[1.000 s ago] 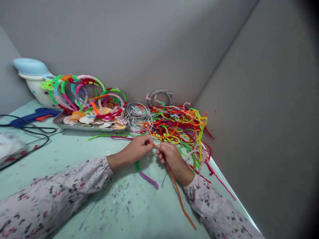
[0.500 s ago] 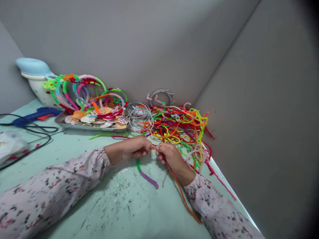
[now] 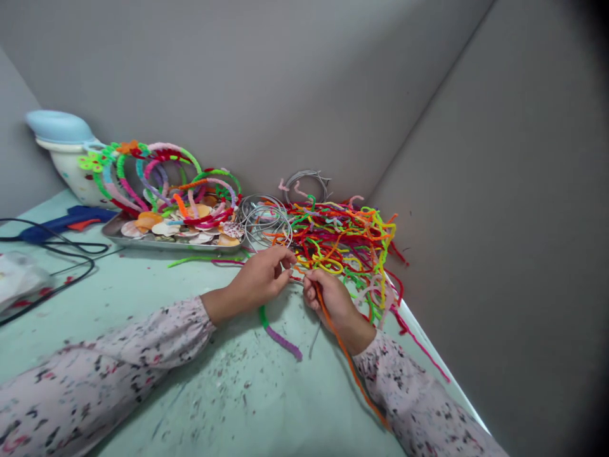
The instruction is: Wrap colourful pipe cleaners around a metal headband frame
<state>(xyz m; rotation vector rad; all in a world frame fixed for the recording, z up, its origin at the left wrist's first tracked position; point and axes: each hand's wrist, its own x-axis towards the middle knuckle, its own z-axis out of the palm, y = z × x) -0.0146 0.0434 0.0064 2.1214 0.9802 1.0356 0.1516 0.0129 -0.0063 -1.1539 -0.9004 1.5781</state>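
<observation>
My right hand (image 3: pixel 330 309) is closed around an orange pipe cleaner (image 3: pixel 346 355), whose long tail runs down across the table toward my right sleeve. The pipe cleaner's short end pokes out between my two hands, beside a bit of red fuzz and a grey wire. My left hand (image 3: pixel 266 273) is at that short end, thumb and forefinger apart; whether it touches the end, I cannot tell. Below my left hand a green and purple wrapped piece (image 3: pixel 283 343) curves over the table, its upper part hidden behind the hand.
Behind my hands lie a heap of coloured pipe cleaners (image 3: pixel 342 235) and coiled grey wire (image 3: pixel 266 222). To the left, a metal tray (image 3: pixel 176 245) holds seashells and wrapped hoops (image 3: pixel 143 171). Farther left are a blue glue gun (image 3: pixel 61 225), black cable (image 3: pixel 80 254) and a blue-lidded container (image 3: pixel 71 158).
My left hand has loosened from a fist, its thumb and forefinger parting and rising slightly. My right hand keeps its grip on the orange pipe cleaner and has shifted slightly right.
</observation>
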